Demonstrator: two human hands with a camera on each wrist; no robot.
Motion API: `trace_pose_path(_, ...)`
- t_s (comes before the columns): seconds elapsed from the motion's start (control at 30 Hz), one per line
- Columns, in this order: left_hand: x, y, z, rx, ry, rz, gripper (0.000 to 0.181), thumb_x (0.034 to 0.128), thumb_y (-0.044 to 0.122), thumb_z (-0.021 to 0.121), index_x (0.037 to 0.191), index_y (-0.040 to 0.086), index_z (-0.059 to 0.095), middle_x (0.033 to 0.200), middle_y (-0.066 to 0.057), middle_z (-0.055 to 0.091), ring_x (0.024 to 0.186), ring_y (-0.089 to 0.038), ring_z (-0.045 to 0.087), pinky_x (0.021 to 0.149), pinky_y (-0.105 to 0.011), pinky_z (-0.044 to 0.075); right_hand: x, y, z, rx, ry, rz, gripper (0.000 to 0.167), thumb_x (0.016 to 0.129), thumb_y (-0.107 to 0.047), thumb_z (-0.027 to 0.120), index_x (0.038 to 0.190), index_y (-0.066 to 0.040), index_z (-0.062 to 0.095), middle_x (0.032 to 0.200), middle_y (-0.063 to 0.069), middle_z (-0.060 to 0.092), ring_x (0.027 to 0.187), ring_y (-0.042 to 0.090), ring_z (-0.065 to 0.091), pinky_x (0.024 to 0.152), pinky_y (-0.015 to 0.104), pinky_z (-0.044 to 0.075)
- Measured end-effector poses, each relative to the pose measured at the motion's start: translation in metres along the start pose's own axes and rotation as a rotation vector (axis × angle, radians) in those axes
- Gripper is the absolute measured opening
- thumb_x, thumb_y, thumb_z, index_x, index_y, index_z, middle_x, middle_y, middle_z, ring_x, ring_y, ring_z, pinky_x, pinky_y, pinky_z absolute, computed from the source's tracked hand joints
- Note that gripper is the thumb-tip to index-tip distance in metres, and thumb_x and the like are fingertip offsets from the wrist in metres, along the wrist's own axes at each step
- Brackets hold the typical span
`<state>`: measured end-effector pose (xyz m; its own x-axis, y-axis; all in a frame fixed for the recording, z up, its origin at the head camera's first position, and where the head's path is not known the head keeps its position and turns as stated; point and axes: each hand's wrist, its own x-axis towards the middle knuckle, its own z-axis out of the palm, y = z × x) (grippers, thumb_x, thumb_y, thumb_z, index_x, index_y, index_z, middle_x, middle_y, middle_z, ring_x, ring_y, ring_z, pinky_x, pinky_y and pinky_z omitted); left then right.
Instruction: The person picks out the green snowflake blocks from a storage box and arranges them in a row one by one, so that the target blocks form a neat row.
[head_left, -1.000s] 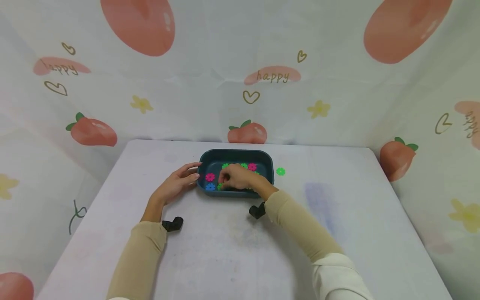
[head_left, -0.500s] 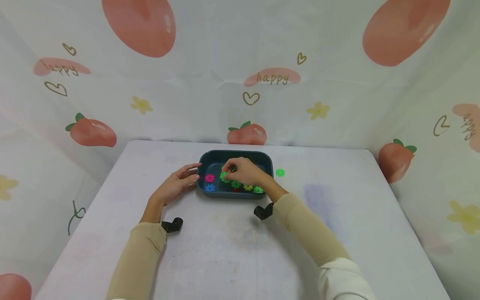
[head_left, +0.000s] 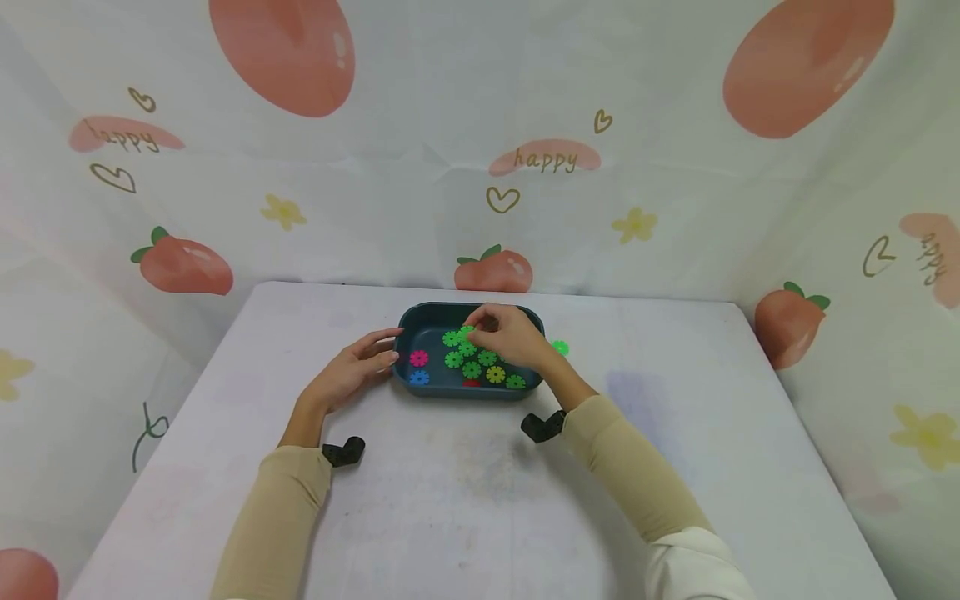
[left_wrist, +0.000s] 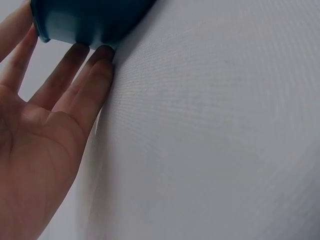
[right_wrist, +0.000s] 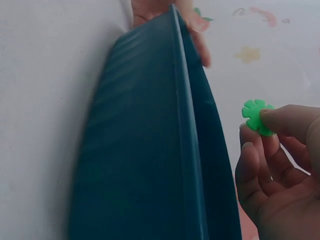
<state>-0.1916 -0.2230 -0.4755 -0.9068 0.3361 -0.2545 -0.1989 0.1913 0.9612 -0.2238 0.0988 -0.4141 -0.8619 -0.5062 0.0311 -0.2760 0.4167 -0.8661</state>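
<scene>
Between thumb and fingers, my right hand (head_left: 513, 335) pinches a bright green flower-shaped plastic disc (right_wrist: 254, 117) above the dark teal tray (head_left: 450, 392). My left hand (head_left: 347, 374) rests on the tray's left end, its fingers fairly straight; in the left wrist view the fingertips touch the tray wall (left_wrist: 80, 22). Inside the tray lie several green discs (head_left: 470, 370), a yellow disc (head_left: 496, 375), a pink disc (head_left: 418, 358) and a blue disc (head_left: 418, 377). A red piece (head_left: 471, 383) shows partly near the front wall. My right hand hides the tray's back right part.
One green disc (head_left: 561, 347) lies on the white table (head_left: 442, 500) just right of the tray, partly behind my right hand. Black wrist mounts (head_left: 345, 452) stick out from both sleeves. A printed cloth (head_left: 390, 183) hangs behind the table and along its sides.
My right hand has risen from low in the tray, moving right and back with a green disc pinched in it. More discs in the tray now show. The left hand stays in place.
</scene>
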Motion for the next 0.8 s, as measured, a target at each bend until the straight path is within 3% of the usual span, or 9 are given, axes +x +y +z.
trace_pose_path(0.27, -0.001, 0.002, 0.001, 0.0, 0.0, 0.003, 0.064, 0.1017, 0.032, 0.064, 0.158, 0.02, 0.036, 0.168, -0.015, 0.028, 0.152, -0.038, 0.034, 0.125, -0.053, 0.031, -0.008, 0.005, -0.01, 0.09, 0.058, 0.015, 0.019, 0.098, -0.018, 0.067, 0.114, -0.008, 0.068, 0.099, 0.012, 0.068, 0.093, 0.043, 0.067, 0.087, 0.057, 0.06)
trace_pose_path(0.53, -0.002, 0.003, 0.001, -0.001, -0.007, 0.008, 0.064, 0.1018, 0.032, 0.064, 0.158, 0.02, 0.036, 0.168, -0.015, 0.028, 0.152, -0.038, 0.034, 0.125, -0.054, 0.031, -0.017, 0.007, -0.022, 0.108, 0.146, 0.041, 0.022, 0.097, -0.02, 0.07, 0.116, -0.009, 0.069, 0.105, 0.01, 0.068, 0.094, 0.026, 0.066, 0.082, 0.031, 0.058)
trace_pose_path(0.63, -0.002, 0.003, 0.002, -0.003, -0.002, 0.005, 0.064, 0.1018, 0.032, 0.064, 0.158, 0.019, 0.036, 0.167, -0.015, 0.028, 0.152, -0.037, 0.035, 0.125, -0.054, 0.031, -0.02, 0.01, -0.025, 0.137, 0.167, 0.04, 0.025, 0.098, -0.018, 0.069, 0.12, -0.007, 0.069, 0.108, 0.013, 0.068, 0.098, 0.03, 0.068, 0.084, 0.032, 0.06)
trace_pose_path(0.8, -0.001, 0.003, 0.003, 0.008, 0.006, 0.004, 0.066, 0.1007, 0.034, 0.065, 0.158, 0.02, 0.036, 0.167, -0.014, 0.03, 0.151, -0.037, 0.036, 0.125, -0.053, 0.032, -0.025, 0.016, -0.029, 0.165, 0.194, 0.037, 0.028, 0.099, -0.016, 0.067, 0.125, -0.005, 0.067, 0.107, 0.015, 0.066, 0.104, 0.045, 0.066, 0.089, 0.045, 0.062)
